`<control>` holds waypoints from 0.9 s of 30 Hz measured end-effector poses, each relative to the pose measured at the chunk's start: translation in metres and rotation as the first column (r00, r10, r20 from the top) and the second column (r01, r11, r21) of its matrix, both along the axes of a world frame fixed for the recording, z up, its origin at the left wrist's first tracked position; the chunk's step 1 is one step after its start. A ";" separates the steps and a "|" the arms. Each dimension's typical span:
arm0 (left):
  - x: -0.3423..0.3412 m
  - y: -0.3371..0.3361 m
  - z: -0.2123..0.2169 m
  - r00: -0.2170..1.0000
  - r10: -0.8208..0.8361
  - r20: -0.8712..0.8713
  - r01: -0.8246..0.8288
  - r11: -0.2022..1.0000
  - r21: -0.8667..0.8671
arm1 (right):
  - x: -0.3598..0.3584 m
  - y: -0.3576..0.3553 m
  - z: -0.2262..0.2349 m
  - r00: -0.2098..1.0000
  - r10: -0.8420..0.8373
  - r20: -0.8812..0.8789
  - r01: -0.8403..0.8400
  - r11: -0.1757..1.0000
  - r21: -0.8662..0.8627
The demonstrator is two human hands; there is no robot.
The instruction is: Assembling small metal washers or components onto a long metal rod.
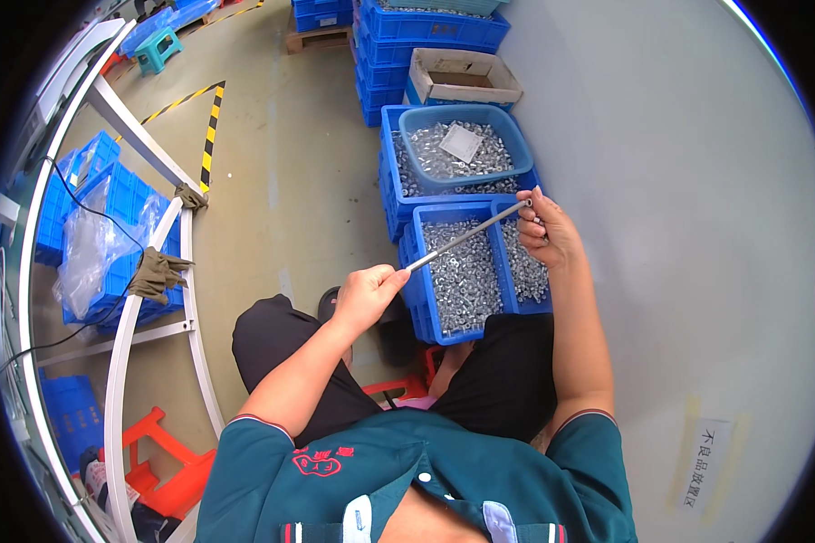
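A thin grey rod (469, 236) slants up to the right between my hands, above a blue bin (421, 294). My left hand (365, 297) is closed round its lower end. At the upper end, the thumb and forefinger of my right hand (552, 237) pinch a small metal part (528, 204) against the rod's tip. Whether the part is on the rod or just touching it, I cannot tell. More small shiny pieces seem tucked under that hand's curled fingers. Below, the bin has two compartments filled with small silvery metal parts (465, 285).
Behind the bin, a light-blue basin (523, 158) of similar parts sits in another blue bin (389, 176). Farther back are a white box (426, 90) and stacked blue crates (385, 54). A wall (679, 226) rises on the right, a white metal frame (122, 362) on the left.
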State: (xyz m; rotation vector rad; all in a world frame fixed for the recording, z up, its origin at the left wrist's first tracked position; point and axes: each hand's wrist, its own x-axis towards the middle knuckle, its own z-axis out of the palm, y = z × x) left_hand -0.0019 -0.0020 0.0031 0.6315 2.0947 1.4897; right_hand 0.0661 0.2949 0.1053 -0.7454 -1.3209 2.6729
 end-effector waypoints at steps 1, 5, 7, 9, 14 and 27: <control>0.000 -0.001 0.001 1.000 -0.002 -0.018 0.002 1.000 -0.021 | 0.000 -0.001 0.001 1.000 0.001 0.002 -0.001 1.000 0.028; 0.000 -0.004 0.001 0.998 0.003 -0.061 -0.005 0.999 -0.043 | -0.001 -0.005 0.003 0.999 0.045 0.030 -0.048 0.989 0.136; 0.001 -0.007 0.009 0.991 0.017 -0.136 -0.028 0.997 -0.074 | 0.000 -0.004 0.004 0.989 0.057 0.139 -0.118 0.866 0.486; 0.002 -0.007 0.021 0.978 0.026 -0.209 -0.049 0.993 -0.104 | 0.002 -0.004 0.004 0.983 0.045 0.178 -0.138 0.821 0.553; 0.001 -0.002 0.015 0.999 0.005 -0.050 -0.009 0.998 -0.067 | -0.004 -0.028 0.004 0.978 0.155 0.141 -0.194 0.922 0.334; -0.003 0.005 -0.003 0.999 -0.006 0.047 0.004 1.000 0.030 | 0.002 0.007 -0.014 0.995 0.096 -0.033 -0.101 0.964 -0.247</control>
